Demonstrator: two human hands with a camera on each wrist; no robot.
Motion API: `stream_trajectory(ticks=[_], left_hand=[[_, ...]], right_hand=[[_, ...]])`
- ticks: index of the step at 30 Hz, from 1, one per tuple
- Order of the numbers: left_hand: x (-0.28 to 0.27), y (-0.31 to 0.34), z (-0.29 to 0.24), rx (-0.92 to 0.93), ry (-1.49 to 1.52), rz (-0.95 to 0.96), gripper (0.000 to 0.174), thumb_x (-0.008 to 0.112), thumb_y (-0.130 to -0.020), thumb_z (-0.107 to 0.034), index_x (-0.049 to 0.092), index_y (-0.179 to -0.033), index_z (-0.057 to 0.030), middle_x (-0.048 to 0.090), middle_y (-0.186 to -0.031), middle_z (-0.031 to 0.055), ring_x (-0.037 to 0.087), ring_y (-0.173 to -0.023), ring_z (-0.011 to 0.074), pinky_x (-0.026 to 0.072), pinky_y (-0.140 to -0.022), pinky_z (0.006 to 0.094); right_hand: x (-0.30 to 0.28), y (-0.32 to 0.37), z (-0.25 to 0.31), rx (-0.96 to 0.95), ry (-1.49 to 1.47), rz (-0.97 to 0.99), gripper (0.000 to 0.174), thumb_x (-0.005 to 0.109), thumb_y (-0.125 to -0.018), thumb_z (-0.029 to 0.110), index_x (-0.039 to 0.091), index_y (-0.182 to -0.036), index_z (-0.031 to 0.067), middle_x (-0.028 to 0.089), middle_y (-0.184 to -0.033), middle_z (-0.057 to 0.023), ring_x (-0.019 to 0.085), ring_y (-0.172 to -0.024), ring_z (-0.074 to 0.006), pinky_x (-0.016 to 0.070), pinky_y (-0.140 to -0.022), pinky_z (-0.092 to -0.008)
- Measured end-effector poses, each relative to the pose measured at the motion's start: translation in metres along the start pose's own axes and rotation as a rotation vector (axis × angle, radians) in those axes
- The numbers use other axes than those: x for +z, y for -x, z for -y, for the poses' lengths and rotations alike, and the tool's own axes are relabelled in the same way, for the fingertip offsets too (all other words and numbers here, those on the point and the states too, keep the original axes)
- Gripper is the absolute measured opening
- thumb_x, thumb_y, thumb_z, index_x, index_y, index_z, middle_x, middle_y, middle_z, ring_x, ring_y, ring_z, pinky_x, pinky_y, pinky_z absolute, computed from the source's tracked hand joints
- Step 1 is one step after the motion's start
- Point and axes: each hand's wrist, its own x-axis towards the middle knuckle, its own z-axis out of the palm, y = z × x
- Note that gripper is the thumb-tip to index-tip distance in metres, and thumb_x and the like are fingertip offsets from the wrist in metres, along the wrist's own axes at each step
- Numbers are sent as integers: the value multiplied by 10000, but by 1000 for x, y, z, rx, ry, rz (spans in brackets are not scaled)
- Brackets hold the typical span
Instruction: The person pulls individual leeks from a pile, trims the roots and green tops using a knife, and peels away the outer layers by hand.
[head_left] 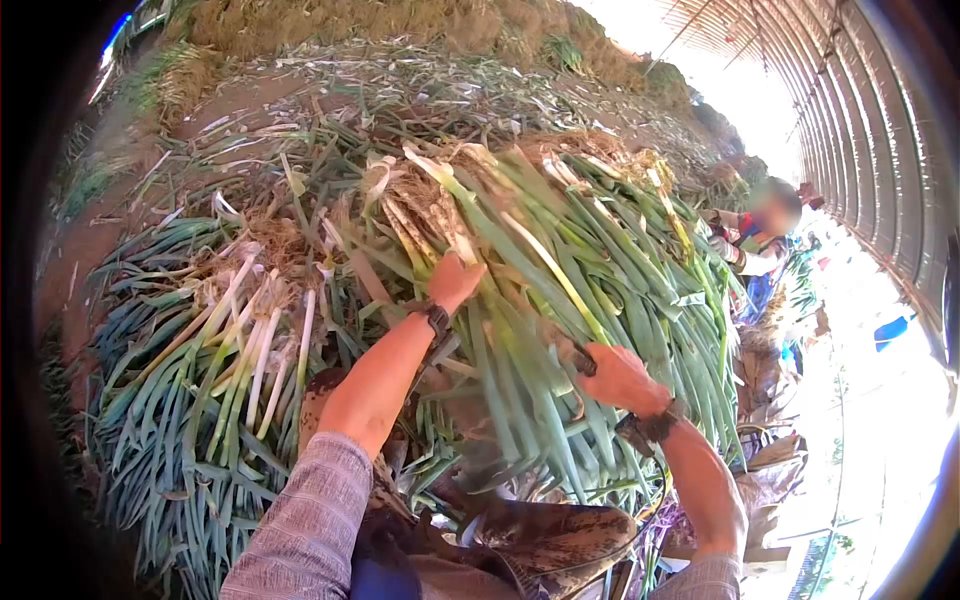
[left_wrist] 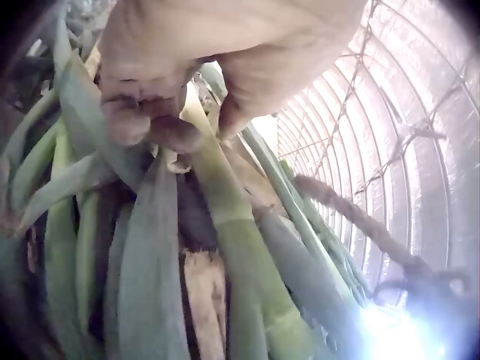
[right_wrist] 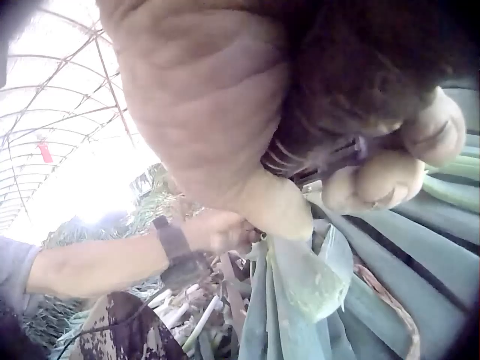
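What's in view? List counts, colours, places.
Long leafy stalks: many, green, centre heap
White-stemmed rooted stalks: many, green and white, left
Dark unclear object: one, dark, right hand
Straw-like mound: one, brown, background
Ribbed arched tunnel wall: one, pale grey, right
Other person: one, red-and-blue clothing, right
Blue object: one, blue, far right
Blotched cloth: count unclear, brown, bottom
Red hanging item: one, red, overhead
Wrist straps: two, black, wrists
Fabric sleeves: two, grey, bottom
Left hand: one, centre, holding stalks
Right hand: one, gripping object
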Motion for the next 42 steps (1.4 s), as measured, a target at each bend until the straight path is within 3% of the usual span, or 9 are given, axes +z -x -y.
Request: stream_trajectory(ticks=[6, 9, 14, 27, 28, 33, 39, 40, 42], left_hand=[[2, -8, -7, -172, 101, 139, 358, 693, -843, -301, 632, -810, 50, 572, -654, 84, 534, -538, 208, 435, -513, 414], [-5, 61, -12, -245, 558, 236, 288, 707, -847, -238, 633, -840, 41, 546, -647, 37, 498, -534, 146, 395, -473, 358], [2, 152, 25, -345, 622, 506, 221, 700, -892, -213, 607, -894, -13, 509, -657, 30, 478, -493, 125, 374, -430, 347], [36, 205, 38, -170, 706, 177, 203, 714, -871, -198, 639, -920, -17, 549, -612, -6, 426, -413, 63, 307, -356, 284], [33, 209, 38, -208, 675, 176, 245, 727, -850, -195, 678, -932, 30, 676, -774, 37, 594, -687, 97, 466, -599, 300], [38, 215, 58, -139, 598, 168, 202, 726, -828, -174, 665, -853, 17, 666, -725, 63, 597, -660, 124, 467, -599, 316], [22, 204, 76, -30, 901, 194, 311, 709, -841, -209, 645, -1098, -46, 661, -920, 33, 598, -811, 93, 472, -708, 269], [44, 186, 101, -148, 568, 119, 339, 683, -878, -254, 623, -1149, -60, 643, -933, 19, 585, -807, 92, 463, -737, 266], [22, 196, 73, -269, 855, 201, 380, 610, -940, -299, 581, -1222, -45, 603, -1068, 42, 546, -964, 151, 423, -876, 308]], right_hand=[[16, 10, -13, 30, -73, 1, 331, 646, -783, 317, 589, -926, 24, 635, -785, -244, 615, -791, -445, 471, -727, -525], [30, 17, -15, 40, -73, -42, 321, 654, -781, 309, 584, -922, 30, 635, -762, -238, 615, -777, -447, 471, -717, -529], [82, 40, -13, -96, -16, -107, 277, 642, -770, 242, 547, -924, 32, 631, -729, -240, 601, -720, -472, 457, -673, -569], [70, 18, 34, -151, -65, -40, 255, 586, -753, 215, 635, -922, 30, 649, -762, -252, 629, -753, -466, 499, -714, -549], [60, 6, 40, -152, -55, 5, 254, 584, -754, 219, 645, -907, 26, 655, -772, -254, 638, -761, -462, 509, -733, -539], [47, -88, 12, 173, -246, -436, 316, 616, -823, 310, 663, -942, 21, 681, -928, -249, 645, -894, -452, 516, -760, -518], [49, -12, 19, -28, -104, -261, 289, 643, -822, 322, 599, -949, 66, 665, -831, -242, 642, -834, -447, 502, -715, -540], [64, 7, 24, -74, -64, -189, 279, 641, -826, 320, 584, -958, 80, 664, -819, -235, 638, -825, -454, 500, -708, -542], [95, 34, 22, -109, -67, -96, 240, 628, -823, 283, 574, -963, 95, 658, -774, -206, 626, -753, -451, 485, -682, -554]])
